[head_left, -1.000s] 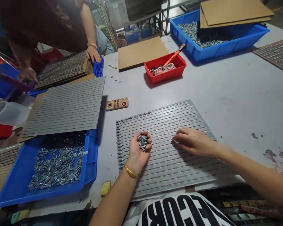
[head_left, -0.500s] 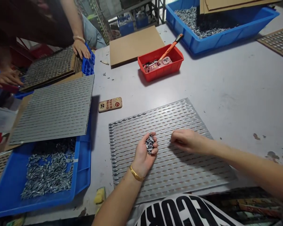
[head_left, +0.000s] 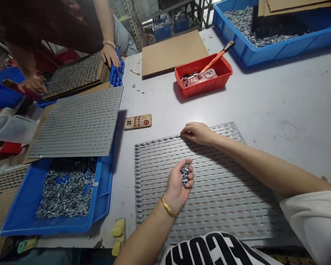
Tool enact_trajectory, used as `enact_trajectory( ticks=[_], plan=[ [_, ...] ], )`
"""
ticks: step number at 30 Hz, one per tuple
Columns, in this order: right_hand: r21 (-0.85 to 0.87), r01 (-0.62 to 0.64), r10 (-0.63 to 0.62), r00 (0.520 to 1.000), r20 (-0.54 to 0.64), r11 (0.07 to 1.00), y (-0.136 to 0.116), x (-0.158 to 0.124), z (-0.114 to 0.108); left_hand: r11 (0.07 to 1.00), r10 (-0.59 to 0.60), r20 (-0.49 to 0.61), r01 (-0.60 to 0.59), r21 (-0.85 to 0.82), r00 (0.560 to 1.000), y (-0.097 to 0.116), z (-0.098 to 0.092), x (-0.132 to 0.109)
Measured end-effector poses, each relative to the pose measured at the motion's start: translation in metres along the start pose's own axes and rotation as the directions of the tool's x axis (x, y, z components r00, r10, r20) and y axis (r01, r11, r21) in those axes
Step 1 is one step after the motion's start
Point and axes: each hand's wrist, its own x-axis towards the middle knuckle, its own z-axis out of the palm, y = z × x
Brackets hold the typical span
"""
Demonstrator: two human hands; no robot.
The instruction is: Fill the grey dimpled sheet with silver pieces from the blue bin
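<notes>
Silvery pieces (head_left: 185,175) in left hand (head_left: 177,183), right hand (head_left: 198,133) at far edge of grey panel (head_left: 209,206)

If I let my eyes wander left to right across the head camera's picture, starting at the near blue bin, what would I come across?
Near blue bin → beige phone → left hand cupping small metal pieces → red box → far blue bin.

A small-parts workshop — blue plastic bins (head_left: 102,198) of loose metal pieces (head_left: 66,195) at eight and two o'clock, a co-worker (head_left: 105,22) leaning over stacked, studded boards (head_left: 77,71) at ten, and metal shelving (head_left: 201,16) with tubs (head_left: 162,32) at twelve.
</notes>
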Motion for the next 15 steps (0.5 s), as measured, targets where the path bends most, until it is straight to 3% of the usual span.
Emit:
enact_trajectory(
  ticks=[15],
  plan=[
    [-0.425,0.05,-0.004,0.994,0.11,0.904,-0.022,-0.006,-0.006,0.997,0.041,0.011,-0.042,0.057,0.999,-0.004,-0.002,-0.001]
  ],
)
